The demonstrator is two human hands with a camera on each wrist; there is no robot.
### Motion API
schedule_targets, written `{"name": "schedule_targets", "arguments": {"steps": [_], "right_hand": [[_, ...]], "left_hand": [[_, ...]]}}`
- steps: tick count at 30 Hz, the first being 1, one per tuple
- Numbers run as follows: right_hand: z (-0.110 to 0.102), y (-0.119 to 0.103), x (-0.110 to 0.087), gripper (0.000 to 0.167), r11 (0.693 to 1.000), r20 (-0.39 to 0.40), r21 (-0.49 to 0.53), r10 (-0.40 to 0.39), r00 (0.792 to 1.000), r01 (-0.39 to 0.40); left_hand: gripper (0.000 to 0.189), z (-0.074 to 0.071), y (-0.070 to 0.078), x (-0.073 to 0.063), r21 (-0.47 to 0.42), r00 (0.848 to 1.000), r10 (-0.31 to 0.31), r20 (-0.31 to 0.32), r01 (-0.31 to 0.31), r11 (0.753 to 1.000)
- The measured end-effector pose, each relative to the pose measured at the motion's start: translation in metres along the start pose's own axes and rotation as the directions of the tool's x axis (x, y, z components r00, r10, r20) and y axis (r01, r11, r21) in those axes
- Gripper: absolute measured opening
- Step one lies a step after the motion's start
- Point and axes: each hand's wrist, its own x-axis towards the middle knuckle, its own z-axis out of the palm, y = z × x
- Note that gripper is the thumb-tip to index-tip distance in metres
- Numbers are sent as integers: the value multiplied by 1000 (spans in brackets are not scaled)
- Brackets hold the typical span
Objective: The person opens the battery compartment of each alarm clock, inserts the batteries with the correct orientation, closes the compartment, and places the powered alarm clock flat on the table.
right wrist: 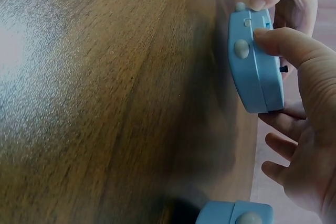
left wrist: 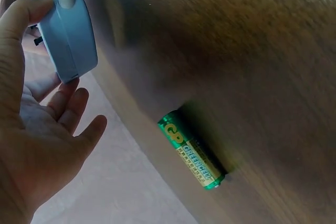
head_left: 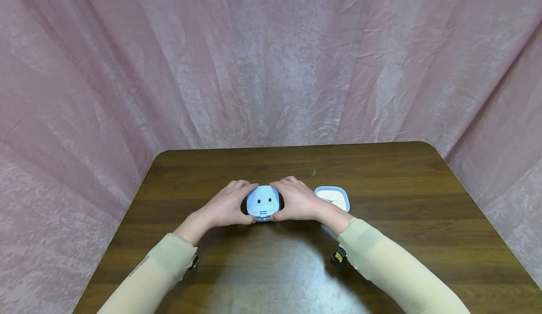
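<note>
My left hand [head_left: 228,206] and right hand [head_left: 299,201] hold a small light-blue alarm clock [head_left: 263,197] between them over the table. Its back faces up, showing two black knobs and a battery cover. In the left wrist view, the thumb presses the clock's edge beside a round grey-white foot while fingertips support the opposite side. The right thumb lies along the same edge in the right wrist view, next to another round foot [right wrist: 242,49]. On the tabletop close to my left hand lies a green GP battery [left wrist: 191,150], hidden in the head view.
Just beyond my right wrist, a second blue-rimmed clock [head_left: 338,196] lies with its white face up, partly covered by the forearm. Brown wood grain marks the table [head_left: 394,182], with pink curtains [head_left: 271,69] hanging behind and at both sides.
</note>
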Motion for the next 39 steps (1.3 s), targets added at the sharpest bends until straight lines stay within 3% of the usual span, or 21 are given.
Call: {"name": "schedule_targets", "arguments": {"steps": [15,32,36,39], "right_hand": [[8,-2,5,98,999,41,-32,35,999,-34],[10,-1,3,104,998,71,4,60,996,-60],[8,-2,-2,102,999,33,25,40,999,-40],[5,-6,-7,87,1000,-53,13,-10,999,10]], "left_hand": [[97,5,-4,-1,-28,998,-30,48,32,999],[101,7,-7,-3,-96,997,-47,68,54,994],[106,7,-7,-5,-123,997,-40,69,49,991],[106,7,-8,-6,-149,997,-43,71,54,987]]}}
